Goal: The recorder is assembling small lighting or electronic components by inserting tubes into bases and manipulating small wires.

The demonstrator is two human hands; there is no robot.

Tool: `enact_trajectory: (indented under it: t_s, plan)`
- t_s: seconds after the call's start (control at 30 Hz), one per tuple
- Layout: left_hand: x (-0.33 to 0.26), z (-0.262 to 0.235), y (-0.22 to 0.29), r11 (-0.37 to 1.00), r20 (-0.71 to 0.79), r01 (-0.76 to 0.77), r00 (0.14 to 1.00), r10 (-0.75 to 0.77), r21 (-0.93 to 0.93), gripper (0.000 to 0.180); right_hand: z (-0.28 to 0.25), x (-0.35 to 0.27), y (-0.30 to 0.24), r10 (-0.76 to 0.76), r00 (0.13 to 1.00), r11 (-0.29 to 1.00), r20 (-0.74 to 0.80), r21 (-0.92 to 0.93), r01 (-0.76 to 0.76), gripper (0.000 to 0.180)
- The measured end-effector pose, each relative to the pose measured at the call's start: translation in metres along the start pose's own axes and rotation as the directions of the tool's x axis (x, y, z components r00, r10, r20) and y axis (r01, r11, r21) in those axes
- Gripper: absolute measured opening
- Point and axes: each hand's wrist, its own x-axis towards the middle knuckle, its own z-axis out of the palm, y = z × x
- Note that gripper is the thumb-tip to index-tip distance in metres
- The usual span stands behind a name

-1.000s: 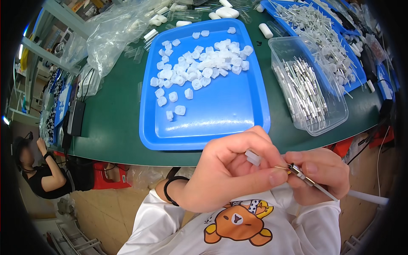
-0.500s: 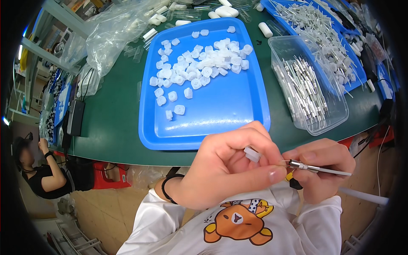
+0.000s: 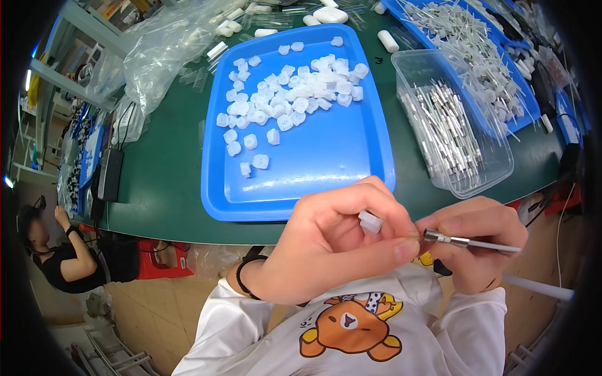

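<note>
My left hand (image 3: 338, 241) is closed, with a small frosted-white plastic cap (image 3: 370, 222) tucked in its curled fingers. Its thumb and forefinger pinch together by the end of a slim white rod with a silver metal sleeve (image 3: 446, 238); a fine wire-like strand seems to run between them. My right hand (image 3: 480, 229) grips that rod by its metal part, the white end pointing right. Both hands are in front of my chest at the table's near edge. Beyond them lies a blue tray (image 3: 301, 191) with many similar frosted caps (image 3: 295, 94) heaped in its far half.
Right of the tray stands a clear plastic box (image 3: 467, 195) full of metal-sleeved rods (image 3: 445, 131). A second blue tray (image 3: 530, 113) behind it holds a pile of thin white sticks. Clear plastic bags (image 3: 163, 50) lie at the far left. Another person (image 3: 75, 254) sits at left.
The rod's metal end has come closer to my left fingertips and its dark tip no longer shows. The cap in my left hand has tilted slightly. The view has shifted a little.
</note>
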Motion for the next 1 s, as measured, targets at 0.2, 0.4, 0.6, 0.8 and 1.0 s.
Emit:
enact_trajectory:
  t_s: [0.2, 0.4, 0.6, 0.8, 1.0]
  plan:
    - [0.002, -0.009, 0.000, 0.983, 0.110, -0.053, 0.993, 0.034, 0.176, 0.037, -0.006, -0.003, 0.002, 0.003, 0.995, 0.995, -0.099, -0.101, -0.013, 0.024]
    - [0.001, -0.001, -0.002, 0.995, 0.142, -0.037, 0.990, 0.024, 0.089, 0.040, -0.014, 0.001, 0.003, -0.222, 0.974, 0.949, 0.041, -0.219, 0.225, 0.023]
    - [-0.002, 0.001, -0.004, 0.998, 0.135, -0.066, 0.989, 0.066, -0.003, 0.026, -0.014, 0.000, -0.001, -0.325, 0.923, 0.923, 0.208, -0.145, 0.357, 0.022]
    - [0.000, 0.000, -0.006, 0.993, 0.140, -0.108, 0.984, 0.113, -0.040, 0.023, -0.021, 0.000, -0.006, -0.385, 0.882, 0.861, 0.271, -0.240, 0.449, 0.024]
    - [0.001, 0.001, -0.011, 0.984, 0.125, -0.129, 0.982, 0.144, -0.123, 0.026, -0.020, -0.003, -0.010, -0.378, 0.897, 0.821, 0.229, -0.366, 0.439, 0.025]
